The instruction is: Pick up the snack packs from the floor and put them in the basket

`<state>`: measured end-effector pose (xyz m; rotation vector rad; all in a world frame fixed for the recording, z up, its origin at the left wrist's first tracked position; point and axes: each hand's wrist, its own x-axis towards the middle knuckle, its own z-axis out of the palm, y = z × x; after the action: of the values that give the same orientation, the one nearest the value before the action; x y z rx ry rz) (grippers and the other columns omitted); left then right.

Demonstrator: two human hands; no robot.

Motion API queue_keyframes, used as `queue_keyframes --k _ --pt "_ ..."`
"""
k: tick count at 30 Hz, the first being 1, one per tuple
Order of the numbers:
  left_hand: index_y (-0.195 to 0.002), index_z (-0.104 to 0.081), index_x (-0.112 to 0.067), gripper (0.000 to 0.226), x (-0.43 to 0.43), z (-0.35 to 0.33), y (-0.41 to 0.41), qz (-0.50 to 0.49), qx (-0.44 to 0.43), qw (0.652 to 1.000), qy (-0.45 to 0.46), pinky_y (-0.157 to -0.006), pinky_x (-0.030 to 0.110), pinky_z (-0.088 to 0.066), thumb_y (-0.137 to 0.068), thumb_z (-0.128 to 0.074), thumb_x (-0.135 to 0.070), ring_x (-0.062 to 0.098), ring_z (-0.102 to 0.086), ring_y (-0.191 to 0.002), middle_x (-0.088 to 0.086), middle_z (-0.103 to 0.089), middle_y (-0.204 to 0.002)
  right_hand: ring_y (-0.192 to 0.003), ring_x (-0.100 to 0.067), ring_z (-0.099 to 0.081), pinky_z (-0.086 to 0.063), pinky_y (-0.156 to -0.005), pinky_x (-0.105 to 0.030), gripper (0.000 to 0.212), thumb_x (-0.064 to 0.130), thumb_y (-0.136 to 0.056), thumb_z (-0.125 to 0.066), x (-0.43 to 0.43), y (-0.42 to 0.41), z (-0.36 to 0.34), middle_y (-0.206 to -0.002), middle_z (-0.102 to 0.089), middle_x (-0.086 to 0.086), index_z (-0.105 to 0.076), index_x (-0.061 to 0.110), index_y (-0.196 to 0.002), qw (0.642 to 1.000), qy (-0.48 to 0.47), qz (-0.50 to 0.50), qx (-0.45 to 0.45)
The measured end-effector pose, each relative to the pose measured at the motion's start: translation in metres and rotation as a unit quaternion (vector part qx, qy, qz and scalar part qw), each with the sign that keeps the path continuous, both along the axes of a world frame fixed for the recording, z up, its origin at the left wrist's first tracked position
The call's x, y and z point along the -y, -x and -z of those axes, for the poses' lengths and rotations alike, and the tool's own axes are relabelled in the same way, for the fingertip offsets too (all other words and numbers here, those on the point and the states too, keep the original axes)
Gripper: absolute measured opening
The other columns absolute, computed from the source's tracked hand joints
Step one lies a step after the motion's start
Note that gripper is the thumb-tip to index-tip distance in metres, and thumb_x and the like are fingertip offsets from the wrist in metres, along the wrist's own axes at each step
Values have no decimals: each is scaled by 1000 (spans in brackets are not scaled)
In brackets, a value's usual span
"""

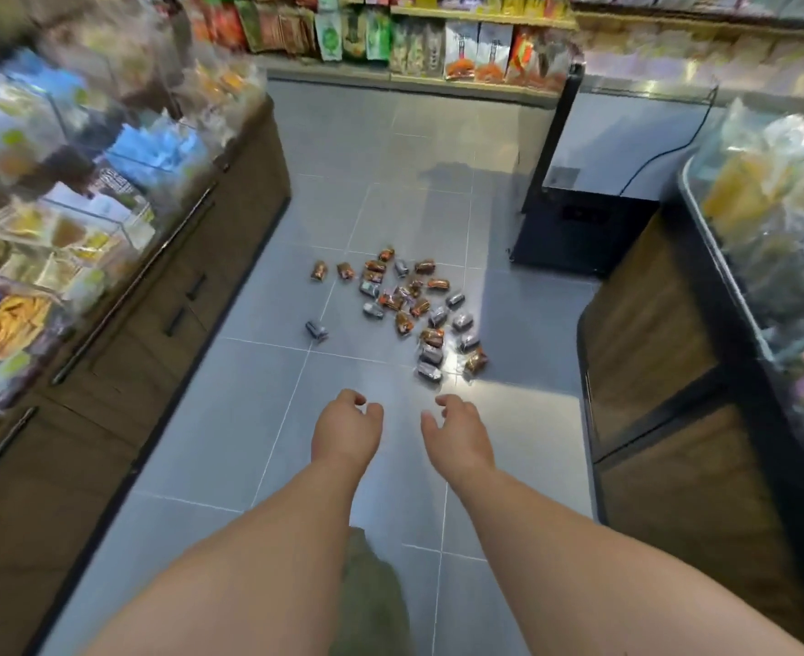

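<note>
Left hand (347, 430) and right hand (456, 433) loosely curled, empty, snack packs (393, 301) scattered ahead, floor (258, 442) open between cabinets (154, 352).

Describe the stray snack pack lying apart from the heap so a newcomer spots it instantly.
On the grey tiled floor of the shop aisle lies a heap of snack packs. Left of the heap, toward the dark wooden cabinet, sits one grey snack pack. It touches no other pack, and it is grey, whereas the two loose packs beyond it are orange-brown.
</note>
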<state>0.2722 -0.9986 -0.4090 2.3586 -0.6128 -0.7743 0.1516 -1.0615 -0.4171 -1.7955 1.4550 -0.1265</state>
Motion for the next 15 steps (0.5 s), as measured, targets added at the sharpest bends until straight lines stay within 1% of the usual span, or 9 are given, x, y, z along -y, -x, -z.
queue_keyframes --k 3,4,7,8,11,13,15 --pt "-119 -57 -12 32 37 8 -57 -14 7 1000 -1 -73 24 -38 -92 -48 -26 23 -56 -92 9 -62 -114 -124 -26 -47 -39 -100 -33 42 33 -98 -45 41 -55 2 -137 -45 -8 -45 16 -136 1000 7 -13 0" --pt "-118 -58 -13 31 50 8 -78 -15 8 1000 -4 -73 24 -38 -92 -47 -26 24 -56 -92 9 -61 -115 -124 -26 -47 -39 -99 -32 41 33 -98 -45 55 -74 1 -137 -45 -9 -46 15 -136 1000 8 -14 2" --pt "-116 -58 -12 29 84 3 -135 -11 12 1000 -8 -71 23 -37 -93 -46 -24 22 -52 -86 6 -62 -107 -121 -25 -50 -41 -98 -33 41 33 -98 -46 93 -133 -3 -137 -46 -9 -48 15 -134 1000 8 -8 11" --pt "-118 -58 -12 30 93 0 -152 -7 14 1000 -9 -72 24 -38 -93 -46 -24 23 -54 -88 7 -62 -108 -121 -25 -50 -41 -98 -33 41 33 -98 -45 104 -152 -5 -137 -46 -9 -48 15 -134 1000 7 -5 12" --pt "-123 -56 -12 33 124 -5 -202 -12 20 1000 -11 -79 28 -42 -94 -46 -24 28 -58 -104 10 -62 -118 -121 -26 -49 -41 -99 -35 41 34 -98 -45 133 -205 -9 -137 -46 -9 -47 16 -135 1000 8 -1 19" --pt "-123 -55 -13 33 142 -5 -231 -22 20 999 -13 -81 29 -43 -94 -46 -24 29 -57 -107 10 -60 -121 -123 -26 -48 -39 -100 -35 41 34 -98 -45 150 -235 -10 -138 -45 -7 -47 17 -135 1000 8 -7 15" --pt "-121 -55 -14 31 159 -4 -257 -31 12 999 -10 -80 29 -43 -93 -46 -24 29 -57 -105 9 -59 -120 -125 -25 -45 -36 -101 -34 40 34 -99 -44 168 -261 -9 -139 -44 -7 -46 17 -135 1000 6 -11 7"
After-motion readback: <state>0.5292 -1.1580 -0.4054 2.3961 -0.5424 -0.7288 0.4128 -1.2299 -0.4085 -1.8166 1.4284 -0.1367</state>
